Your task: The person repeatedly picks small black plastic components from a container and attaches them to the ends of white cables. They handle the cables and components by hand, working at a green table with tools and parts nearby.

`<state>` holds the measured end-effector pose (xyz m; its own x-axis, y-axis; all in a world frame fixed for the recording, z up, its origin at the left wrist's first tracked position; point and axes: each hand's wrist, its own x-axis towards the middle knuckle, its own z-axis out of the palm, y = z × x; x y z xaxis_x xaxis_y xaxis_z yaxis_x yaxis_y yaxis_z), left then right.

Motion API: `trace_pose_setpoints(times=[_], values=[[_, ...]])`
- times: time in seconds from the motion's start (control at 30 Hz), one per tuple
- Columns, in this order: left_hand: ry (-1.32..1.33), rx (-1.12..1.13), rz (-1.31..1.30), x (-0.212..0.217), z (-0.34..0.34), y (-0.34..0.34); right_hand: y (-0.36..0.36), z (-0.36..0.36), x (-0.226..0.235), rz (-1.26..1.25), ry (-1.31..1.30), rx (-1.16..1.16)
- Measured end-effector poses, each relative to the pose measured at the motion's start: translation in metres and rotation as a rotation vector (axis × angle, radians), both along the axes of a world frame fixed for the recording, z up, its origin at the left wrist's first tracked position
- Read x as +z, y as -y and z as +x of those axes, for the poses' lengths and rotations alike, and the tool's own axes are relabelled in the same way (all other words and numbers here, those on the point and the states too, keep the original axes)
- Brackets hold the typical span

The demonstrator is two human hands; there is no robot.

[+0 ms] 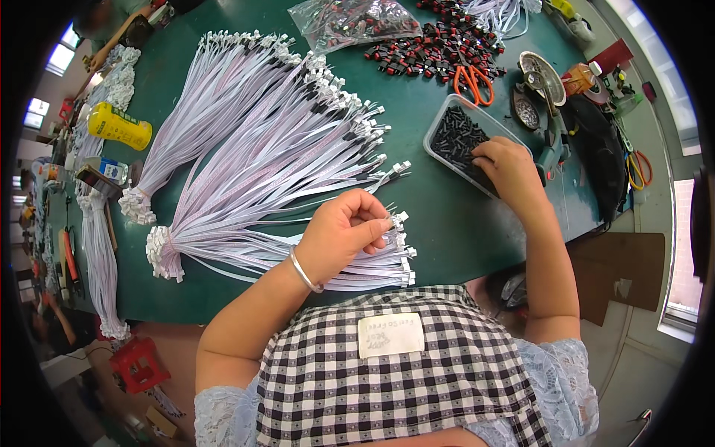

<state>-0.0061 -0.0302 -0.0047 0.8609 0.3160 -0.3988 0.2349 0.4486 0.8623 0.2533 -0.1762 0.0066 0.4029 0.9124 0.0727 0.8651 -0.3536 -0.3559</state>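
Note:
My left hand (346,229), with a metal bangle at its wrist, is closed in a pinch at the end of a white flat cable, whose tip shows by the thumb. Around it fans a large bundle of white and pinkish flat cables (246,182) with white connectors; several ends carry black pieces. To the right, my right hand (510,170) reaches into a clear plastic box (430,134) of small black tube pieces (456,134). Its fingers are curled together among the pieces, and whatever they grip is hidden.
Beyond the box lie orange-handled scissors (474,84) and a heap of red and black parts (439,48), beside a filled plastic bag (354,22). A metal dish (541,74) stands at the right. On the left are a yellow bottle (119,125) and more cable bundles (100,261). A red stool (139,365) stands below.

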Motion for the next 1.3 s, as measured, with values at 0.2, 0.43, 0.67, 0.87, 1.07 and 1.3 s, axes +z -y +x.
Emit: trace_pose_setpoints(times=[0.2, 0.43, 0.67, 0.87, 1.07, 1.3], values=[[-0.012, 0.01, -0.001, -0.001, 0.001, 0.0, 0.003, 0.004, 0.001, 0.066, -0.009, -0.002], [-0.013, 0.002, -0.005, -0.002, 0.002, 0.002, -0.006, -0.048, 0.015, 0.409, -0.814, -0.063], [0.014, 0.008, -0.001, -0.003, 0.002, 0.004, -0.014, -0.105, -0.007, 0.431, -1.411, -0.152], [0.011, 0.008, 0.005, -0.002, 0.001, 0.005, -0.011, -0.101, -0.005, 0.385, -1.364, -0.108], [0.014, -0.002, 0.022, -0.001, 0.001, 0.005, -0.013, -0.1, -0.007, 0.33, -1.265, -0.096], [0.006, -0.02, 0.029, -0.003, 0.001, 0.005, -0.014, -0.101, -0.006, 0.342, -1.099, -0.017]])
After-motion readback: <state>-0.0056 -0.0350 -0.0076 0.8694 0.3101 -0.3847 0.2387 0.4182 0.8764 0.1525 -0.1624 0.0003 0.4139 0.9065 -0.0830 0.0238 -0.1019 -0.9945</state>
